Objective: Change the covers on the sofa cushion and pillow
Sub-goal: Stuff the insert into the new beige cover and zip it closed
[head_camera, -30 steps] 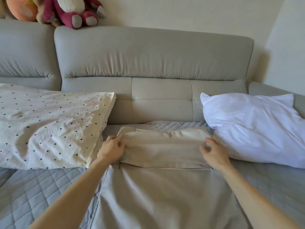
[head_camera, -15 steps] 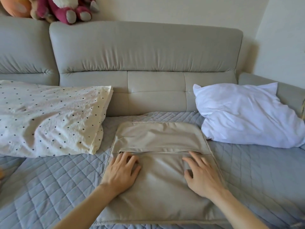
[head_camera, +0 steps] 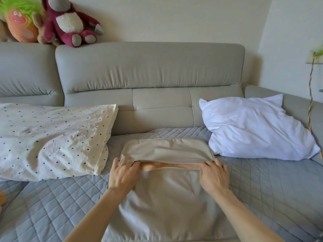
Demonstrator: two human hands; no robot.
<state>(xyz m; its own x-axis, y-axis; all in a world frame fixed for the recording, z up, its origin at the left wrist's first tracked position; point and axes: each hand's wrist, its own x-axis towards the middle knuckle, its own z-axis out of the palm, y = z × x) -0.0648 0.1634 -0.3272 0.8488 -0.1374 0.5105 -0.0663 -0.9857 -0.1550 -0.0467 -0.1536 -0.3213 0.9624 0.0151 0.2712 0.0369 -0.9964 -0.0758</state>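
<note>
Lower centre, the left hand (head_camera: 122, 173) and right hand (head_camera: 214, 175), flat half a second ago, are now pinching the beige cushion cover (head_camera: 166, 203) at its zipper opening with curled fingers, parting it.

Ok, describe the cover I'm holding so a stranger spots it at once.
Look at the grey sofa, on its quilted seat. Between two pillows lies a cover, left hand and right hand gripping its opening. It is flat and plain beige; the left pillow is dotted, the right pillow white.
</note>
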